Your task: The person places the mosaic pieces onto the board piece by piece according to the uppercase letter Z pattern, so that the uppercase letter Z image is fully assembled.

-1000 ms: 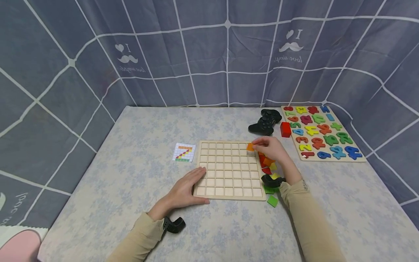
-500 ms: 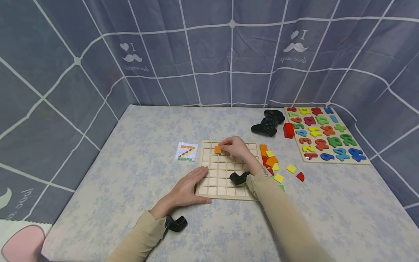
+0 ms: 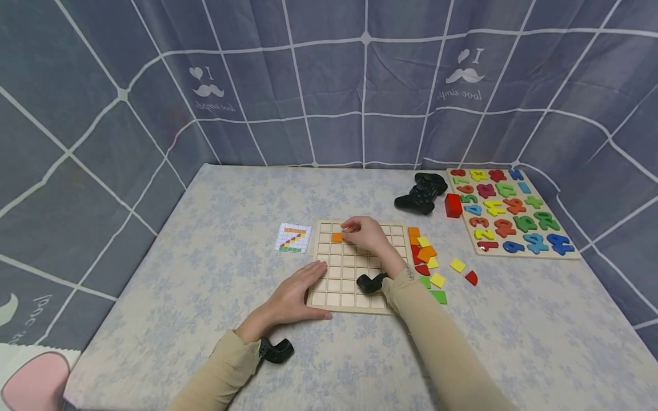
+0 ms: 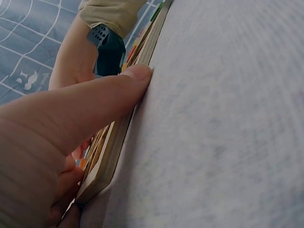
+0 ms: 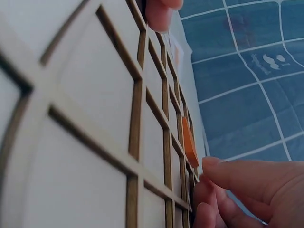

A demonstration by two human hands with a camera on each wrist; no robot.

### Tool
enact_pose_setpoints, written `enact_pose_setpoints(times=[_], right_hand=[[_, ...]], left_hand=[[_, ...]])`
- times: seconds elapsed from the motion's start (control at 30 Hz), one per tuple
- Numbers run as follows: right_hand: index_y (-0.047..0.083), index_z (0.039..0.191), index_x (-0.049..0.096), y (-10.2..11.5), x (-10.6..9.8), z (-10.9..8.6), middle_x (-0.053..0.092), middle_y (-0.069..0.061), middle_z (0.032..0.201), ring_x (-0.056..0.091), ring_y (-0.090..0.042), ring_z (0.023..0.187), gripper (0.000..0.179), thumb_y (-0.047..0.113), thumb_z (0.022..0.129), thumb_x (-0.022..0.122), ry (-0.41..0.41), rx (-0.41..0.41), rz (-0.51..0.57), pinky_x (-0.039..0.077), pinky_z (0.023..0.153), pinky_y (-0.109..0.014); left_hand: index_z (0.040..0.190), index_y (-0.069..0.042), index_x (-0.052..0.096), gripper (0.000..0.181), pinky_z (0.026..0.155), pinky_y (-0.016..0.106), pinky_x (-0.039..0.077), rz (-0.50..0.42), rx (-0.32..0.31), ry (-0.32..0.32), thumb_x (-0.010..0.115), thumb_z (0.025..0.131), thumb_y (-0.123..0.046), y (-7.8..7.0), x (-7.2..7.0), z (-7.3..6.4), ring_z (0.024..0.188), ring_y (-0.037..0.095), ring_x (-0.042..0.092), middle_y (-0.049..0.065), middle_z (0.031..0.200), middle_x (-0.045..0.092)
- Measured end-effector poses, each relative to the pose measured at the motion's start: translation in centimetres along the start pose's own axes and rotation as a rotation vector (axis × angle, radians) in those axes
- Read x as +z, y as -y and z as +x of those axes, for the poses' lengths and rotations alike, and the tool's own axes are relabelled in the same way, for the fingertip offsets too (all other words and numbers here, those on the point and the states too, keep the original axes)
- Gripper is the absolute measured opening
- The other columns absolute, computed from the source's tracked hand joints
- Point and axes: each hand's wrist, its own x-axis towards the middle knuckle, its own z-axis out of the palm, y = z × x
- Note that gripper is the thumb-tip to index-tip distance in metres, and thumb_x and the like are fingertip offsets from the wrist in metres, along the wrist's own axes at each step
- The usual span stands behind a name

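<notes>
On the table sits the grid board, your left hand spread against its near-left corner. Your right hand curls over the far rows, just right of the orange tile lying there; whether it pinches anything, I cannot tell.

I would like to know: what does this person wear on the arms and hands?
Long beige sleeves reach the wrists, the right one with a small marking near its cuff. A curved black device sits at each wrist. The right device shows small round holes. Both hands are bare.
</notes>
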Motion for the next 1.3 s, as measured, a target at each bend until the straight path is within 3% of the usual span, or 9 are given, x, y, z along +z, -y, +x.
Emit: enact_pose_setpoints(times=[0.33,0.57,0.93,1.1,1.3], right_hand=[[0.001,0.123,0.06,-0.2,-2.5,-1.4,0.064,-0.015,0.114,0.06,-0.027,0.103,0.033,0.018,0.094,0.059,0.151,-0.074,0.082,0.048,0.09,-0.041],[-0.006,0.128,0.053,-1.1,-6.7,-4.4,0.059,-0.022,0.12,0.054,-0.034,0.111,0.04,0.015,0.094,0.058,0.102,-0.124,0.182,0.047,0.093,-0.045],[-0.004,0.129,0.052,-4.7,-11.9,-7.9,0.058,-0.021,0.12,0.056,-0.024,0.104,0.045,0.022,0.094,0.06,-0.047,0.053,0.209,0.047,0.094,-0.046],[-0.002,0.129,0.052,-6.2,-12.9,-8.7,0.059,-0.018,0.12,0.058,-0.015,0.098,0.049,0.026,0.091,0.064,-0.016,0.125,0.235,0.045,0.096,-0.038],[0.0,0.127,0.053,-8.5,-13.1,-9.1,0.059,-0.019,0.121,0.059,-0.019,0.099,0.049,0.025,0.088,0.067,0.057,0.176,0.248,0.043,0.092,-0.037]], left_hand=[[0.147,-0.001,0.028,0.101,0.113,0.04,0.024,-0.001,-0.004,0.003,0.076,0.073,-0.05,0.0,0.0,0.1,0.14,0.025,0.022,0.014,0.151,0.027],[0.146,0.001,0.03,0.101,0.112,0.043,0.026,0.004,0.012,-0.026,0.077,0.072,-0.049,0.1,0.0,0.0,0.139,0.027,0.024,0.015,0.151,0.029],[0.147,-0.001,0.027,0.102,0.114,0.039,0.022,-0.003,-0.008,0.008,0.076,0.072,-0.051,0.2,0.1,0.3,0.141,0.023,0.02,0.012,0.152,0.026],[0.147,0.0,0.027,0.102,0.114,0.039,0.022,-0.009,-0.006,0.008,0.076,0.072,-0.05,0.3,0.2,0.2,0.141,0.024,0.02,0.013,0.152,0.026],[0.147,-0.001,0.027,0.102,0.113,0.04,0.023,-0.012,0.002,0.002,0.076,0.073,-0.051,0.3,0.3,0.1,0.14,0.023,0.02,0.013,0.152,0.026]])
